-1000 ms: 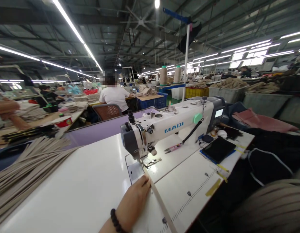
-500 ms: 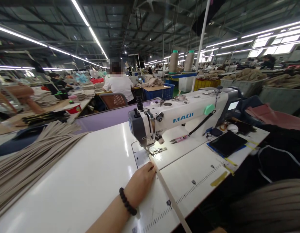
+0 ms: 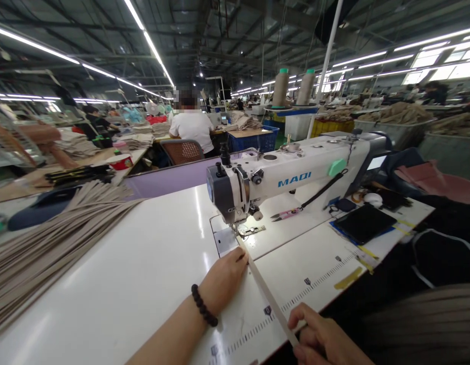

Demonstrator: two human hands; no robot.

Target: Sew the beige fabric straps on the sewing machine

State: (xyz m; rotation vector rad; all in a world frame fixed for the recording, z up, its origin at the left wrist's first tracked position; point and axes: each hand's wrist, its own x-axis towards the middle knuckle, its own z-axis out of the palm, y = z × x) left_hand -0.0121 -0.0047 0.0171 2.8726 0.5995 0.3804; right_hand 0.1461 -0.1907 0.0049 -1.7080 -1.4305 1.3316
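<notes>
A narrow beige fabric strip (image 3: pixel 266 294) runs across the white table (image 3: pixel 144 274) from the needle of the white MAQI sewing machine (image 3: pixel 288 177) towards me. My left hand (image 3: pixel 223 279), with a dark bead bracelet on its wrist, rests on the table with its fingertips pressed on the strip just in front of the presser foot. At the table's near edge my right hand (image 3: pixel 326 339) is closed, pinching the strip's near end.
A big pile of beige strips (image 3: pixel 48 238) covers the table's left side. Pink thread snips (image 3: pixel 286 214) and a black tablet (image 3: pixel 362 223) lie right of the machine. Dark fabric (image 3: pixel 440 243) hangs at the right. A person in a white shirt (image 3: pixel 191 132) sits ahead.
My right hand has come into view at the bottom and taken the strip's near end. The view has shifted left and down; my left hand stays on the strip.
</notes>
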